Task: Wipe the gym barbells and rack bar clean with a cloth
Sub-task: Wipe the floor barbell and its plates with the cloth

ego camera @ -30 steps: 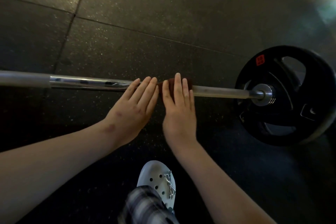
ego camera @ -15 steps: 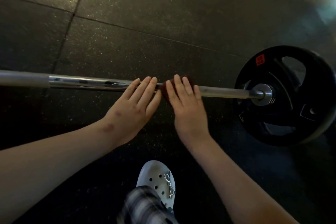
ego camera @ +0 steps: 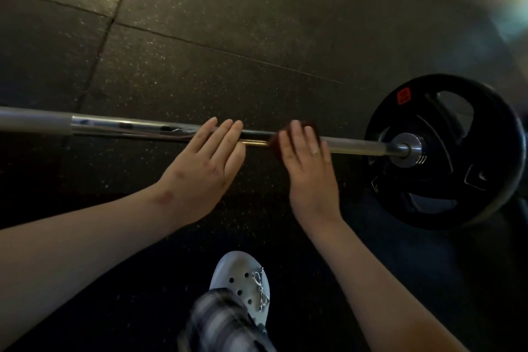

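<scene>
Cloth (ego camera: 275, 148) farther right now — speckled rubber floor (ego camera: 257, 23)

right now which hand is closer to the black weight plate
Right. The right hand presses the cloth on the bar, on the stretch leading to the weight plate. The left hand rests on the bar beyond it, farther from the plate.

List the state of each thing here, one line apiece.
Silver steel barbell bar: horizontal, loaded at its right end.
Dark red cloth: pressed on the bar under the right hand.
Left hand: flat, fingers straight, resting on the bar.
Right hand: fingers straight, pressing the cloth.
Round black weight plate: mounted, standing upright.
</scene>
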